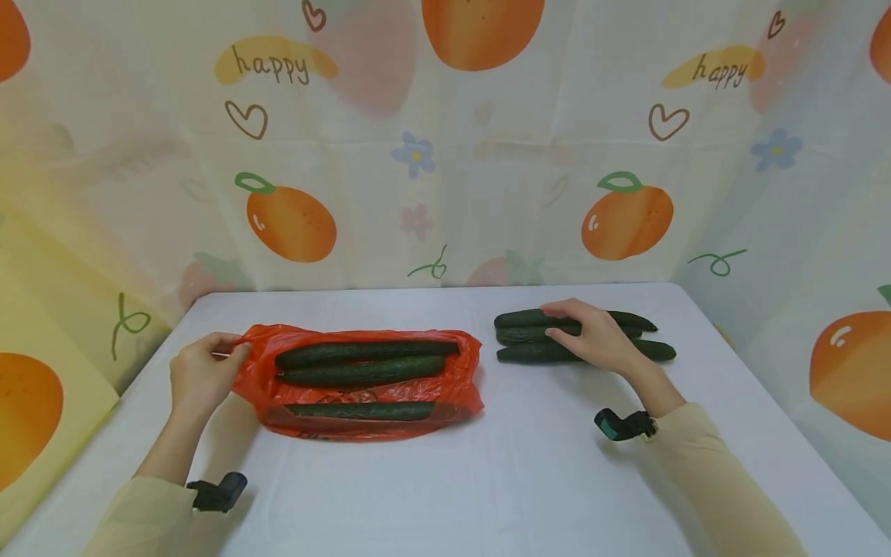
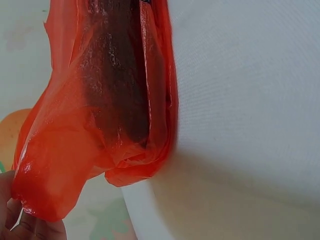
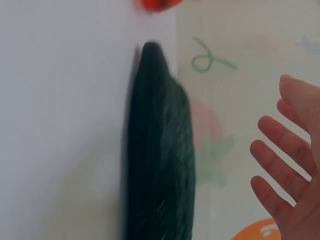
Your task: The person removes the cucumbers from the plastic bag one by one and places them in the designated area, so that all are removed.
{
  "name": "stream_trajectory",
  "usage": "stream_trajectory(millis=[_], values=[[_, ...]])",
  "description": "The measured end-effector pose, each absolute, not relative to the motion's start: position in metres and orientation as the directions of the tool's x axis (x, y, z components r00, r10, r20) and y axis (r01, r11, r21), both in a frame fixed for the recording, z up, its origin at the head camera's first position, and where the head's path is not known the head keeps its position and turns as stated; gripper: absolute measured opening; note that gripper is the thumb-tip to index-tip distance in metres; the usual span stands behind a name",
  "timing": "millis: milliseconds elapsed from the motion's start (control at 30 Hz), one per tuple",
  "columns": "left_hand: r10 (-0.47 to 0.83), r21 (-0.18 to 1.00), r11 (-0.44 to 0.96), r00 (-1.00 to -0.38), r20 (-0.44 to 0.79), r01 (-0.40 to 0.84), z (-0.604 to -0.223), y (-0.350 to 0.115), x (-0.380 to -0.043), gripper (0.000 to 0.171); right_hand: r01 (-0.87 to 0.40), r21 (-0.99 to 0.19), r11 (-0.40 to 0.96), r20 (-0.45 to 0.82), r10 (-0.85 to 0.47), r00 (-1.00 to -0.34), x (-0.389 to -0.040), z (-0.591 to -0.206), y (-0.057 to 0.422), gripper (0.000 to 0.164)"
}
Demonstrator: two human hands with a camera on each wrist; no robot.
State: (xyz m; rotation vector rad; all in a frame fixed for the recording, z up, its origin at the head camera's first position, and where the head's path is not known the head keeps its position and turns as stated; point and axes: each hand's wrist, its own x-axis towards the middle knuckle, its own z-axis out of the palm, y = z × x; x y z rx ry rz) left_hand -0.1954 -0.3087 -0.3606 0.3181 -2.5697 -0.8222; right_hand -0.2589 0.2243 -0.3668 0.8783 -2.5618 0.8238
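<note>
A red plastic bag (image 1: 376,393) lies on the left half of the table, its mouth spread so that three dark green cucumbers (image 1: 365,374) show inside. My left hand (image 1: 202,375) pinches the bag's left end between thumb and fingers; the left wrist view shows that end of the bag (image 2: 60,165) drawn up toward the fingertips. To the right, three more cucumbers (image 1: 532,353) lie side by side. Over them hovers my right hand (image 1: 595,333), fingers apart and holding nothing. In the right wrist view a gap separates the hand (image 3: 295,155) from the nearest cucumber (image 3: 157,150).
A white-covered table (image 1: 445,495) carries everything. Behind it hangs a curtain (image 1: 459,155) printed with oranges, hearts and flowers, and it also runs along both sides. A black wrist camera (image 1: 219,492) sits on the left forearm, another camera (image 1: 623,425) on the right.
</note>
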Motion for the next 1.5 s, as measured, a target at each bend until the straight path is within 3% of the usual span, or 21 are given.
stream_trajectory(millis=[367,900,1133,1500], values=[[-0.327,0.588,0.807,-0.871,0.366,-0.056,-0.359,-0.307,-0.194,0.023,-0.668,-0.470,0.577,0.437,-0.505,-0.744,-0.249,-0.347,0.184,0.039],[-0.335,0.602,0.795,-0.881,0.335,-0.074,-0.360,-0.307,-0.196,0.025,-0.767,-0.469,0.438,0.488,-0.595,-0.638,-0.240,-0.340,0.114,0.038],[-0.343,0.601,0.795,-0.877,0.336,-0.081,-0.360,-0.307,-0.195,0.024,-0.729,-0.549,0.409,0.435,-0.605,-0.667,-0.237,-0.337,0.087,0.038],[-0.343,0.605,0.792,-0.880,0.330,-0.082,-0.361,-0.306,-0.194,0.025,-0.727,-0.543,0.421,0.350,-0.673,-0.652,-0.235,-0.336,0.047,0.039]])
